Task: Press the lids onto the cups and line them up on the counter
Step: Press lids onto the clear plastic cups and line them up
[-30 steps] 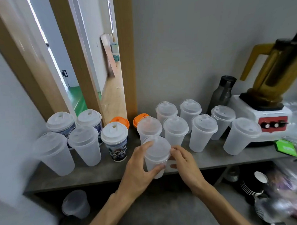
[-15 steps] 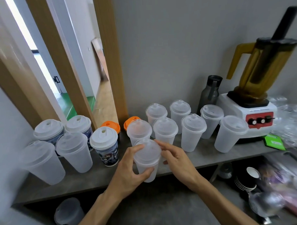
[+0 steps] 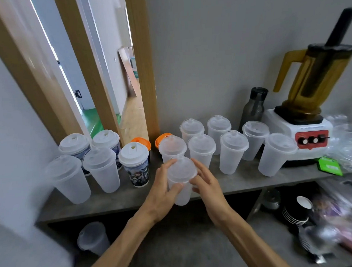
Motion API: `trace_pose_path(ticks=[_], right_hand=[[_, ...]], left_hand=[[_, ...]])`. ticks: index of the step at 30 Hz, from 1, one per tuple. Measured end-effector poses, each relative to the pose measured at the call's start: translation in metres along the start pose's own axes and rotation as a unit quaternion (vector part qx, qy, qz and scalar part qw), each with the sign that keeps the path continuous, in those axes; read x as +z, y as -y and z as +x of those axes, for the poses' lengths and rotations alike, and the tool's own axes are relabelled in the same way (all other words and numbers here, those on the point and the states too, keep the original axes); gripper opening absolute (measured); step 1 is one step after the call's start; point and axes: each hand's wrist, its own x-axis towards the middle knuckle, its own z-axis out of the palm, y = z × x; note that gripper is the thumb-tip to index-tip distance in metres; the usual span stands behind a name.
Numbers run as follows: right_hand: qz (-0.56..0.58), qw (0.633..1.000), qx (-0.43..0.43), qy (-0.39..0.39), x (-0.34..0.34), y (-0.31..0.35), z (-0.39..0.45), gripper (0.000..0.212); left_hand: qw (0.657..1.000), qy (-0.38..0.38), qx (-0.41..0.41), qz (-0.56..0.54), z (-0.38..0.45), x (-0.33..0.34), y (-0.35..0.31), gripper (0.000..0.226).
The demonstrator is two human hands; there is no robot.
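Observation:
A translucent plastic cup [image 3: 181,193] with a clear lid [image 3: 181,168] on top is held just in front of the grey counter [image 3: 113,203]. My left hand [image 3: 163,185] wraps its left side, thumb across the front. My right hand [image 3: 204,178] touches its right side, fingers spread along the lid's rim. Several lidded translucent cups [image 3: 232,151] stand in rows behind it. At the left stand more lidded cups, one with a printed sleeve [image 3: 135,166], and two orange lids [image 3: 140,141] show at the back.
A blender [image 3: 306,116] with an amber jug stands at the right, a dark bottle [image 3: 254,106] beside it. Clear plastic bags [image 3: 347,143] and a green packet [image 3: 330,168] lie at the far right. Below the counter are a loose cup [image 3: 93,238] and stacked dark cups [image 3: 295,211].
The cup stays held between both hands. My right fingers have loosened and spread along the lid's rim. The camera has tilted and shifted slightly.

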Motion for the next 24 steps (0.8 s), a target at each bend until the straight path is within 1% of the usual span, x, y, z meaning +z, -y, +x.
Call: trace_pose_path(ticks=[3,5,7,9,11,13,15,20,24], right_hand=[[0.016,1.000,-0.012,-0.024,0.008,-0.005,-0.001,0.042],[0.020,0.999,-0.014,-0.029,0.009,-0.007,-0.001,0.046],[0.005,1.000,-0.013,-0.012,0.005,-0.008,-0.002,0.051],[-0.042,0.998,-0.022,0.029,-0.002,-0.010,-0.001,0.065],[-0.121,0.990,-0.036,0.062,-0.007,-0.015,0.001,0.086],[-0.188,0.978,-0.061,0.060,-0.005,-0.022,0.005,0.099],[-0.214,0.973,-0.071,0.042,0.001,-0.033,0.010,0.104],[-0.250,0.965,-0.073,0.013,0.008,-0.066,0.021,0.086],[-0.256,0.964,-0.066,0.020,0.005,-0.074,0.027,0.082]], left_hand=[[0.996,-0.048,-0.011,-0.074,-0.001,0.014,-0.008,0.059],[0.989,-0.082,-0.020,-0.120,-0.002,0.023,-0.013,0.058],[0.985,-0.096,-0.029,-0.140,-0.003,0.026,-0.015,0.057],[0.985,-0.084,-0.036,-0.144,-0.002,0.022,-0.015,0.056],[0.987,-0.071,-0.041,-0.140,-0.002,0.017,-0.013,0.049],[0.989,-0.075,-0.041,-0.121,-0.003,0.014,-0.012,0.045],[0.990,-0.086,-0.037,-0.102,-0.004,0.014,-0.013,0.045],[0.993,-0.090,-0.046,-0.066,-0.004,0.013,-0.012,0.044],[0.993,-0.097,-0.052,-0.044,-0.002,0.007,-0.011,0.038]])
